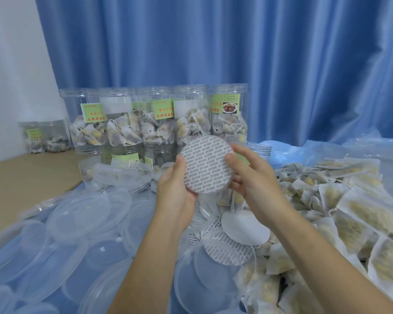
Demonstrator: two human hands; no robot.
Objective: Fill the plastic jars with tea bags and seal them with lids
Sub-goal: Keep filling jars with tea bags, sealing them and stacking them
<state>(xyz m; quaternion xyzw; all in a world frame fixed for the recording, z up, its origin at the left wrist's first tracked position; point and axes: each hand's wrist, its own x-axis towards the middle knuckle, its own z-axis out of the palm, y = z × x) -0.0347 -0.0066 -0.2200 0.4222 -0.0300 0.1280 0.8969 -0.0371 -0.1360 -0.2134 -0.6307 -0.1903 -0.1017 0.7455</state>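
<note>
Seal disc (205,164) pinched between left hand (175,189) and right hand (250,175); could slip crooked, jar beneath seemingly hidden.

- A single wide-angle, head-worn view is given, looking forward and down.
- The hands are seen close, at frame centre.
- The blue curtain (236,53) is faced, filling the upper frame.

Both forearms are reaching forward, raised. Left hand (177,191) and right hand (253,177) are pinching the seal disc (206,164) from opposite edges, thumbs on its face.
</note>
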